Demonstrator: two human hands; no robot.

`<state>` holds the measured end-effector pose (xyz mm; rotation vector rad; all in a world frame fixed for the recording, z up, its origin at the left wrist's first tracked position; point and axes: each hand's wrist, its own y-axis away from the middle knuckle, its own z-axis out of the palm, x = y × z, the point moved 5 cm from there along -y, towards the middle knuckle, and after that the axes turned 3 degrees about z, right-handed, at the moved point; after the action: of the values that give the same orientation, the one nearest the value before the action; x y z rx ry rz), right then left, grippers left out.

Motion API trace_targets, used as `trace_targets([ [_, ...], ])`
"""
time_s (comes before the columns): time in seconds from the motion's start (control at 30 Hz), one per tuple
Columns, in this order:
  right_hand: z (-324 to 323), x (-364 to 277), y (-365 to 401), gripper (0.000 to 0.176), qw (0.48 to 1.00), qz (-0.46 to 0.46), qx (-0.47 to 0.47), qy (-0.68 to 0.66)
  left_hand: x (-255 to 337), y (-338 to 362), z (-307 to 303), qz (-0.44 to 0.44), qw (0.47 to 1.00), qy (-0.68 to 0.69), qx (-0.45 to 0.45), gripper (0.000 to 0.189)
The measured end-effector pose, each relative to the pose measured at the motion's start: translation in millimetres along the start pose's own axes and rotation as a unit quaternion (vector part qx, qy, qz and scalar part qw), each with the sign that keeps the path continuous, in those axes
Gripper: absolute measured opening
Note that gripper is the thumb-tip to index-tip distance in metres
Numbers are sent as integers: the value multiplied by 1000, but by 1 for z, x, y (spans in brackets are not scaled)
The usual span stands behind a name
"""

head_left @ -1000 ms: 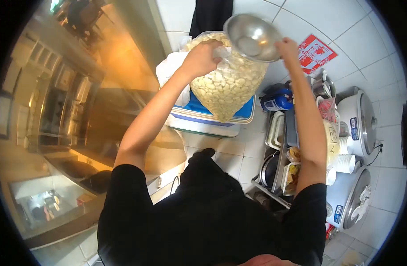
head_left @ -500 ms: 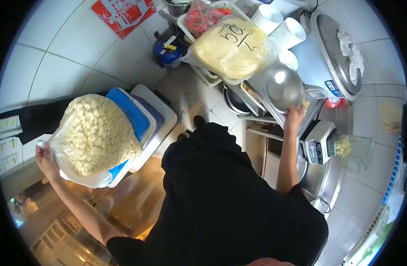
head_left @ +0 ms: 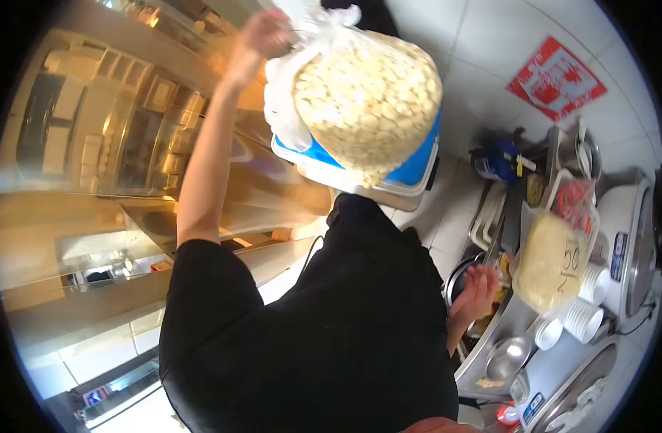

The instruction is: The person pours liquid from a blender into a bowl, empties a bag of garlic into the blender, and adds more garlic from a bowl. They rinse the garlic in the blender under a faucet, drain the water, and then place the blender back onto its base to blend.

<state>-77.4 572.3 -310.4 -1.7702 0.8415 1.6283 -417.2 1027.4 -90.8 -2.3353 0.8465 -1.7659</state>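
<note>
Spillage may occur if the bulging bag of pale cloves (head_left: 370, 108), seated on the blue lid (head_left: 414, 167), tips over or its neck is left unsecured. Left hand (head_left: 266, 36): beside the white plastic (head_left: 284, 108); blur prevents telling whether the fingers pinch it. Right hand (head_left: 475, 292): fingers loosely spread, nothing visibly held. Change from half a second ago: steel bowl (head_left: 507, 359), then in the right hand, now sits on the metal counter (head_left: 500, 328), apart from it
</note>
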Motion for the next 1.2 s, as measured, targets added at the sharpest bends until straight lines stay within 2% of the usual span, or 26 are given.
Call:
trace_targets([
  [0.03, 35, -22, -20, 26, 987, 65, -11, -148, -23, 16, -3, -36, 999, -20, -25, 39],
  [0.07, 67, -53, -37, 24, 996, -6, -54, -76, -51, 34, -3, -73, 995, -38, -53, 45],
  [0.1, 102, -82, -54, 22, 993, -74, -96, 0, -62, 46, 1, -33, 992, -96, -69, 47],
  [0.13, 141, -115, -61, 20, 980, -134, -146, -18, -71, 58, 3, 5, 985, -153, -83, 48],
  [0.17, 180, -147, -63, 18, 961, -190, -197, -34, -90, 68, -4, -28, 987, -147, -61, 49],
  [0.23, 252, -202, -53, 23, 881, -372, -282, 72, -103, 89, -20, -48, 977, -204, -31, 45],
  [0.27, 287, -219, -43, 25, 852, -407, -316, 91, -122, 106, -28, -29, 978, -209, -10, 32],
  [0.33, 361, -235, -19, 29, 803, -445, -369, 146, -134, 129, -32, -106, 979, -151, -89, 24],
  [0.4, 431, -235, -10, 26, 756, -490, -368, 231, -123, 131, -37, -65, 984, -145, -82, 17],
  [0.47, 476, -227, -19, 22, 727, -523, -343, 283, -89, 123, -50, 187, 964, -187, 13, 10],
  [0.5, 490, -214, -29, 17, 688, -549, -334, 336, -96, 118, -55, 179, 982, -52, 7, 8],
  [0.53, 496, -204, -38, 14, 644, -578, -321, 385, -114, 117, -52, 3, 997, 28, -65, 9],
  [0.57, 497, -200, -49, 12, 665, -554, -326, 380, -127, 127, -47, -170, 971, 101, -131, 10],
  [0.67, 505, -189, -80, 12, 712, -516, -296, 372, -157, 145, -20, -211, 970, 105, -56, 39],
  [0.7, 509, -198, -76, 17, 710, -534, -270, 372, -178, 158, 3, 36, 996, -29, -82, 51],
  [0.73, 514, -185, -94, 18, 762, -453, -245, 392, -147, 147, -3, -207, 954, 176, -131, 46],
  [0.77, 517, -186, -96, 15, 750, -473, -227, 402, -117, 143, -8, -202, 958, 176, -100, 37],
  [0.8, 518, -185, -97, 13, 736, -485, -209, 423, -112, 145, -3, -246, 915, 284, -147, 36],
  [0.87, 516, -171, -121, 9, 837, -348, -199, 372, -102, 152, 5, -259, 876, 374, -161, 30],
  [0.9, 516, -174, -119, 9, 838, -350, -197, 369, -94, 155, 5, -256, 878, 371, -160, 30],
  [0.97, 506, -189, -105, 10, 847, -440, -124, 271, -75, 170, 0, -309, 819, 471, -108, 32],
  [1.0, 503, -175, -132, 10, 848, -440, -118, 270, -65, 185, -3, -367, 795, 470, -115, 34],
  [1.03, 492, -143, -187, 10, 894, -364, -151, 211, -56, 211, -5, -426, 766, 465, -123, 36],
  [1.07, 489, -120, -215, 10, 930, -283, -181, 148, -47, 240, -12, -177, 824, 448, -298, 34],
  [1.13, 494, -150, -205, 7, 866, -386, -114, 298, -53, 265, -55, -256, 830, 394, -302, 28],
  [1.2, 508, -159, -182, 6, 853, -411, -84, 310, -32, 251, -93, -326, 793, 494, -142, 30],
])
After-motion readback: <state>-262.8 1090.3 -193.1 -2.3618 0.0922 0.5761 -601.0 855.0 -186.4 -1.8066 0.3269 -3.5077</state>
